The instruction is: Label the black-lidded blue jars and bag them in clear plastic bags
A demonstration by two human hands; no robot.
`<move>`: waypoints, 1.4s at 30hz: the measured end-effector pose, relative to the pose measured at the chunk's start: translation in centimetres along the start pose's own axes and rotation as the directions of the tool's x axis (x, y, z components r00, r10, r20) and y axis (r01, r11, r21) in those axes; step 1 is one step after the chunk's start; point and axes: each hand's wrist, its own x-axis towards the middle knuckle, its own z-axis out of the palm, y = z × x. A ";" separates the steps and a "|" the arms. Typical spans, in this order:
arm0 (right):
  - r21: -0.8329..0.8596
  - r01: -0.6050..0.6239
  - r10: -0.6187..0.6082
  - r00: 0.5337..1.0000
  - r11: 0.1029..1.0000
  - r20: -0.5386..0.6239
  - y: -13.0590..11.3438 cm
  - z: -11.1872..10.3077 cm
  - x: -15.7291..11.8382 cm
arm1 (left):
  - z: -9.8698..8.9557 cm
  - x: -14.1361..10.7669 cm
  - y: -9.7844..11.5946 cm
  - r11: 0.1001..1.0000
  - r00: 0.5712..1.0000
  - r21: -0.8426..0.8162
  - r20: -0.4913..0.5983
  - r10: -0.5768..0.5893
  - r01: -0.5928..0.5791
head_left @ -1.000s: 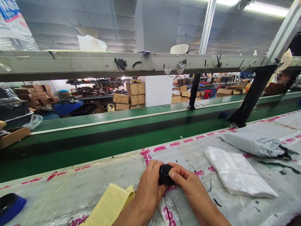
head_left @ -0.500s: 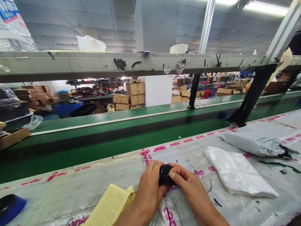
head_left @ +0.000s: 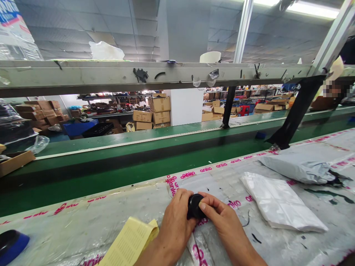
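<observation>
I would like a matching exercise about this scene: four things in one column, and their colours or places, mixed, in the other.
Column one:
1. Round object
2. Printed sheet
3. Folded plastic
4. Long belt

Column two:
A. green
B. yellow
C. between the left hand and right hand
D. white

Right pairs: 1-C, 2-B, 3-D, 4-A
</observation>
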 end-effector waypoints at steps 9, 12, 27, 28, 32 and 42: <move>0.017 0.004 -0.004 1.000 1.000 -0.018 0.2 0.2 0.0 | -0.2 0.0 0.7 1.000 1.000 0.019 0.015 -0.021 0.020; 0.016 0.001 0.000 1.000 1.000 -0.031 0.2 0.2 0.0 | -0.2 0.0 0.6 1.000 1.000 0.022 0.011 -0.012 0.012; -0.015 0.003 -0.004 0.996 1.000 -0.090 0.0 0.6 0.0 | 0.1 -0.1 -0.1 0.999 0.999 0.030 -0.013 0.038 -0.038; -0.003 -0.003 0.002 0.994 1.000 -0.106 0.2 0.6 0.1 | 0.2 -0.1 -0.1 0.999 0.999 0.031 -0.012 0.037 -0.036; 0.052 -0.021 0.030 0.984 0.998 -0.175 0.4 0.6 0.2 | 0.1 -0.2 0.0 0.999 1.000 0.036 0.001 0.026 -0.026; -0.015 -0.041 0.037 0.983 0.999 -0.177 0.5 0.6 0.6 | -0.5 -0.1 -0.4 0.993 0.994 -0.039 0.013 0.110 -0.110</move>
